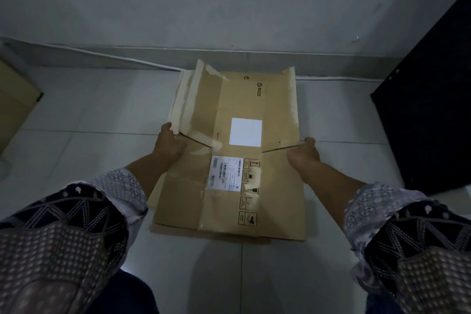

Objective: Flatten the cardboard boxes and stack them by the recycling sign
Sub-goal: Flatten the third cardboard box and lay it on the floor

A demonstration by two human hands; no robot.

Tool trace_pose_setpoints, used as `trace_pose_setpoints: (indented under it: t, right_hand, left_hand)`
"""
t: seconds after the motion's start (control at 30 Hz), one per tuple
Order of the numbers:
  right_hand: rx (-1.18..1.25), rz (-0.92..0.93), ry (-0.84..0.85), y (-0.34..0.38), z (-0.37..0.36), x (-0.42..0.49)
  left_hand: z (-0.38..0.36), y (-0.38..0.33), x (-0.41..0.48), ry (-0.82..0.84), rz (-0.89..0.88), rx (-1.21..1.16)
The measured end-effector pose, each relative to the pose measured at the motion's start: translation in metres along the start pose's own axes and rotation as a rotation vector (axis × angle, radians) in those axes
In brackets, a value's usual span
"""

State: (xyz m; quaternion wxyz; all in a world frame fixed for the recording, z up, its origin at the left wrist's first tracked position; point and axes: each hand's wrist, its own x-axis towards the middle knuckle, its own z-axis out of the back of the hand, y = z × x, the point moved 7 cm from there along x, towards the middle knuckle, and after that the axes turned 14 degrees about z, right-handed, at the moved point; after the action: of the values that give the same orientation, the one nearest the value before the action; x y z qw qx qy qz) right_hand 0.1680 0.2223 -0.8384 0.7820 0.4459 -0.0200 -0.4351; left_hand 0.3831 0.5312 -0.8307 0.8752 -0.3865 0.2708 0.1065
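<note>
A flattened brown cardboard box [237,99] lies on the pale tiled floor, its far end against the wall's base. It carries a white blank label, a printed shipping label and handling symbols. More flat cardboard [178,231] peeks out beneath its near and left edges. My left hand [169,144] grips the box's left edge at the slit between two flaps, fingers curled round it. My right hand [304,154] grips the right edge at the matching slit.
A standing brown box [15,99] is at the far left. A dark panel or cabinet [430,115] rises at the right. A white cable [114,55] runs along the grey wall's base. Bare floor tiles [84,109] lie on both sides of the cardboard.
</note>
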Motion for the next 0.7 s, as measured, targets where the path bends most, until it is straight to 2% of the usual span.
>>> trace_pose_setpoints:
  t: [0.07,0.13,0.23,0.3,0.37,0.43,0.5,0.57,0.7]
  right_hand:
    - [-0.124,-0.069,0.188,-0.016,-0.012,-0.011]
    - [-0.213,-0.072,0.288,-0.025,-0.019,-0.017]
    - [-0.231,0.027,0.223,-0.018,-0.020,-0.009]
    - [-0.173,0.121,0.153,-0.007,-0.021,-0.003]
    - [-0.101,0.169,0.105,-0.002,-0.021,0.000]
    - [-0.098,0.119,0.160,-0.010,-0.027,-0.001]
    - [-0.168,0.021,0.307,-0.025,-0.041,-0.008]
    - [-0.256,-0.028,0.359,-0.035,-0.050,-0.009]
    - [-0.327,-0.002,0.310,-0.020,-0.059,0.000]
  left_hand:
    - [-0.006,0.023,0.004,0.113,0.098,0.196]
    - [-0.007,0.037,0.005,0.141,0.125,0.301]
    - [0.003,0.028,0.000,-0.011,0.023,0.350]
    - [0.013,0.016,-0.003,-0.156,-0.055,0.266]
    - [0.021,0.016,-0.003,-0.235,-0.035,0.195]
    - [0.013,0.030,0.003,-0.146,0.048,0.280]
    - [0.004,0.052,0.006,-0.028,0.141,0.462]
    - [0.004,0.061,0.012,-0.041,0.150,0.542]
    - [0.009,0.053,0.019,-0.127,0.079,0.547]
